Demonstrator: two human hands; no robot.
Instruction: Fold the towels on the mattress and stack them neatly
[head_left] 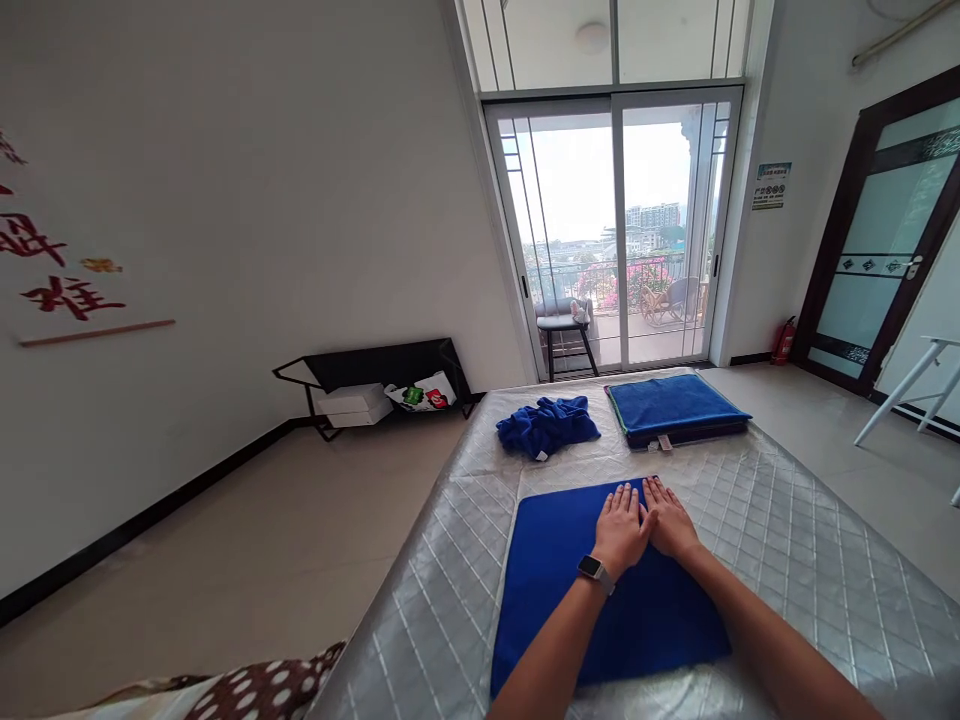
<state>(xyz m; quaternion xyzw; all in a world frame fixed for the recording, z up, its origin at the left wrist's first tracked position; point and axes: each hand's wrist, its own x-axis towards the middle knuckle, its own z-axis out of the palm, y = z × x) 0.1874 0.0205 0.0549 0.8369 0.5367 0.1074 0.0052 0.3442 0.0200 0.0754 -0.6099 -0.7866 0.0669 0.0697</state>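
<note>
A blue cloth (555, 580) lies spread flat in front of me on a silver quilted mattress (427, 570). Near its far edge my left hand (621, 525) rests palm down, fingers stretched forward; a watch is on that wrist. Right beside it, my right hand (670, 518) also lies flat on the cloth, with the thumbs close together. Beyond the cloth, a crumpled blue cloth (547, 425) sits to the left. A stack of folded blue cloths (675, 405) with a small white tag lies to the right.
A black rack (382, 365) by the left wall holds white boxes (352, 403) and a printed bag (424, 393). A dark stool (562, 325) stands at the sliding glass door (622, 240). On the right are a fire extinguisher (784, 341) and a white-legged piece of furniture (896, 400).
</note>
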